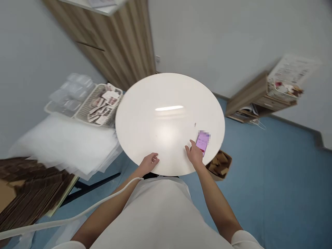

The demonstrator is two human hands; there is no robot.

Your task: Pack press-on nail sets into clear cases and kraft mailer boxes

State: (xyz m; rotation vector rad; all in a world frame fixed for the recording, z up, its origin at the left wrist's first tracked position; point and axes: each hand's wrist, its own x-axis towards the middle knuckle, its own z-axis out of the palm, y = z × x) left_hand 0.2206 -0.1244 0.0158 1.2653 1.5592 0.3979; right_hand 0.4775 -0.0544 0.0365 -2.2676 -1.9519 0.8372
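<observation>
A tall wood-grain cabinet (pixel 124 45) stands behind the round white table (pixel 168 90), off its far left edge. The table comes next in size, its glossy top reflecting light. A low wooden shelf unit (pixel 249 91) stands beyond the table's right side. Left of the table lies a stack of translucent white sheets (pixel 70 141), with flattened brown cardboard (pixel 33 190) below it, farther from the table. Against the table's left rim, a white lattice basket (pixel 98 123) holds printed packets; clear plastic containers (pixel 75 90) sit farther out. A box of brown pieces (pixel 220 164) is just past the table's near right edge. Over the table's near left part, the left hand (pixel 149 164) is released, its fingers loosely curled around nothing visible. The right hand (pixel 194 154) is over the near right part, unclenched, thumb and index finger apart. The phone (pixel 202 142), its screen pink and purple, lies on the table's near right part, immediately right of the right hand, which overlaps its near left edge in the view; whether they touch cannot be told. Smallest is a dark bit (pixel 195 124) on the tabletop, farther in than the phone.
</observation>
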